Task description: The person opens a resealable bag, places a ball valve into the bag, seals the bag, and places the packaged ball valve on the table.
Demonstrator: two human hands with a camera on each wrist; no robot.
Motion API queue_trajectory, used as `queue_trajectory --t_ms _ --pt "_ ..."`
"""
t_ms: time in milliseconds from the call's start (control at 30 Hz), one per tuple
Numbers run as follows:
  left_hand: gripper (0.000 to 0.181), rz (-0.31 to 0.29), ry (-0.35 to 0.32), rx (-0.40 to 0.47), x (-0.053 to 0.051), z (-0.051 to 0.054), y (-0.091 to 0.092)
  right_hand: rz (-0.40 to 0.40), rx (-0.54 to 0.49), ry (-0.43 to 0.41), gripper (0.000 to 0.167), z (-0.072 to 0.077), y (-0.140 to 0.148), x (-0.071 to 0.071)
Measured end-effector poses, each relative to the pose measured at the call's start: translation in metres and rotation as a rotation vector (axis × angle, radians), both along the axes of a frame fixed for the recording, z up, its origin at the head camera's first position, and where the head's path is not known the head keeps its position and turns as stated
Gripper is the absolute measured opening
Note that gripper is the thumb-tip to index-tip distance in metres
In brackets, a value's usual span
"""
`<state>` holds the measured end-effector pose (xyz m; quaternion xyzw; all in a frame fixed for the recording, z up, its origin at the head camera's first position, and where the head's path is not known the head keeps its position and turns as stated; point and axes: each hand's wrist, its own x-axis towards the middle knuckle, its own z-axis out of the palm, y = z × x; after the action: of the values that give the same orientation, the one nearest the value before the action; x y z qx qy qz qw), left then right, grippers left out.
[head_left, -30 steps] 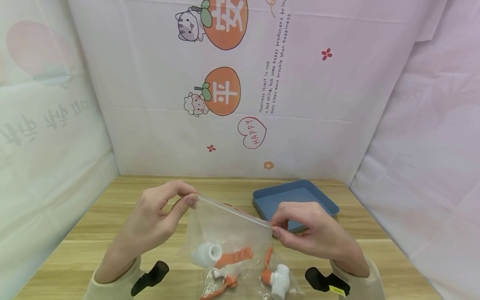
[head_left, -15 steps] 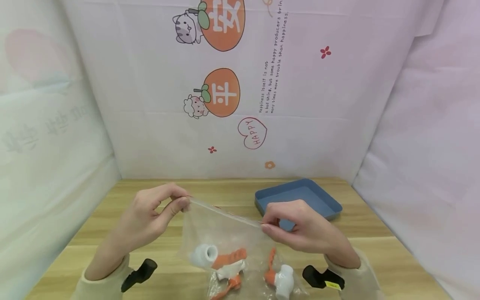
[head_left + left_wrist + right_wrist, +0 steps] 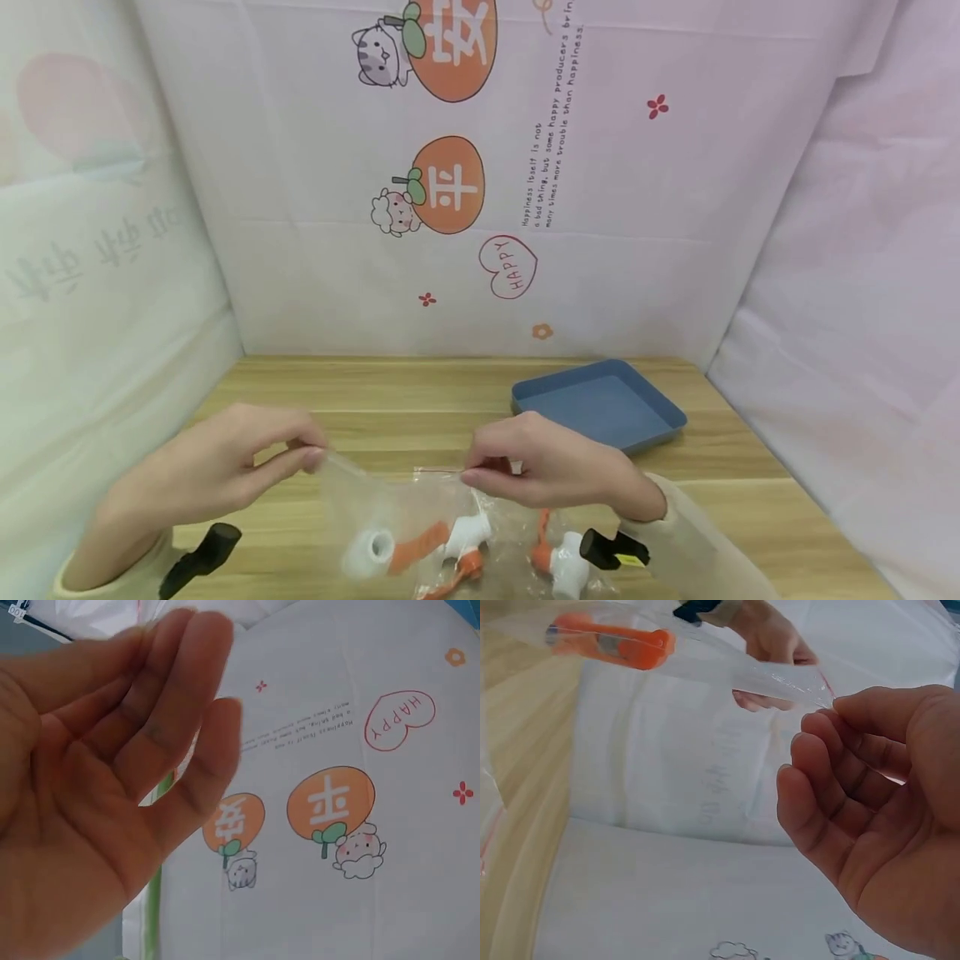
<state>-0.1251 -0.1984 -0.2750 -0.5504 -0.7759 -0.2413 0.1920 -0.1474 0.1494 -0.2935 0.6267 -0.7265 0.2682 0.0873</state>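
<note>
A clear zip bag [image 3: 393, 496] hangs between both hands. Inside it is a plastic ball valve with a white body [image 3: 367, 553] and an orange handle [image 3: 420, 547]. My left hand [image 3: 225, 462] pinches the bag's upper left corner between thumb and forefinger. At the opposite upper corner, my right hand [image 3: 547, 467] pinches the bag's edge. In the right wrist view the orange handle [image 3: 615, 641] shows through the stretched plastic. The left wrist view shows the left palm [image 3: 82, 802] with the bag itself out of sight there.
Under and behind the held bag, another bagged white-and-orange valve [image 3: 467, 542] lies on the wooden table [image 3: 360, 383]. A further bagged valve [image 3: 568, 565] lies to its right. Behind the right hand stands a blue tray [image 3: 611, 404]. Printed white cloth [image 3: 337, 292] walls in the table.
Both hands have moved left and down, carrying the bag away from the other bagged valves. The bag's top edge, earlier pulled straight, now sags. Another bagged valve shows more fully.
</note>
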Motion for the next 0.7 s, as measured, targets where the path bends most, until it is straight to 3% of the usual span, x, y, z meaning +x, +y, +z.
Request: queue_trajectory --t_ms 233,433,533,700 --pt "0.031 -0.018 -0.016 -0.046 0.009 -0.008 -0.016 0.065 0.041 -0.027 0.012 -0.008 -0.014 -0.002" --pt "0.030 -0.040 -0.046 -0.071 0.003 -0.013 -0.025 0.036 0.093 -0.016 0.015 -0.012 -0.022 -0.011" --pt "0.026 -0.023 -0.129 -0.128 -0.003 -0.016 -0.028 0.015 0.136 -0.049 0.016 -0.017 -0.027 -0.018" --pt "0.021 0.022 -0.335 -0.206 -0.017 -0.021 -0.033 -0.032 0.206 -0.141 0.017 -0.027 -0.035 -0.032"
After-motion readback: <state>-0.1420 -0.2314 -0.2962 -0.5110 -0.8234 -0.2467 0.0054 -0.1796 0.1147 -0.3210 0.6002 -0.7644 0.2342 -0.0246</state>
